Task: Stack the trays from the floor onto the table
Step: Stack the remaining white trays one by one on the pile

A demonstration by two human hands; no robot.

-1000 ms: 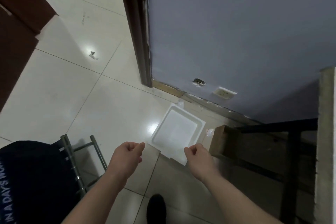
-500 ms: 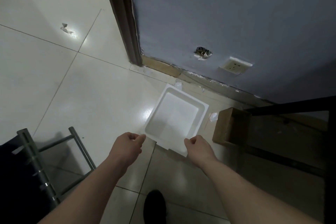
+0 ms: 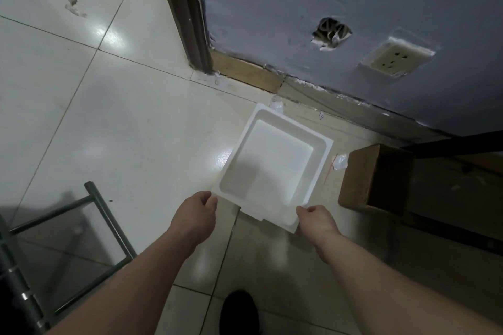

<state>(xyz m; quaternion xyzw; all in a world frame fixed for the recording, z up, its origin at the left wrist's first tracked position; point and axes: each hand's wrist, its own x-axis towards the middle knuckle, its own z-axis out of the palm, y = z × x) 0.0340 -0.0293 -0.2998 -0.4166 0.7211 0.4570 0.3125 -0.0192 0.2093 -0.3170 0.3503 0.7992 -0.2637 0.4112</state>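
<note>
A white square tray [image 3: 275, 166] lies on the tiled floor near the wall, and the edge of a second white tray [image 3: 275, 221] sticks out beneath its near side. My left hand [image 3: 194, 215] reaches the near left corner with loosely curled fingers, its fingertips right at the rim. At the near right corner my right hand [image 3: 315, 219] has its curled fingers beside the edge. Neither hand plainly grips a tray. The table is out of view.
A brown cardboard box [image 3: 364, 177] stands just right of the trays, under a dark frame [image 3: 451, 144]. A metal chair frame [image 3: 106, 215] is at the lower left. The grey wall has a socket [image 3: 397, 58] and a hole. My dark shoe [image 3: 239, 310] is below.
The view has dropped closer to the floor and the trays look larger. Both hands have moved forward to the tray's near corners, keeping the same curled pose.
</note>
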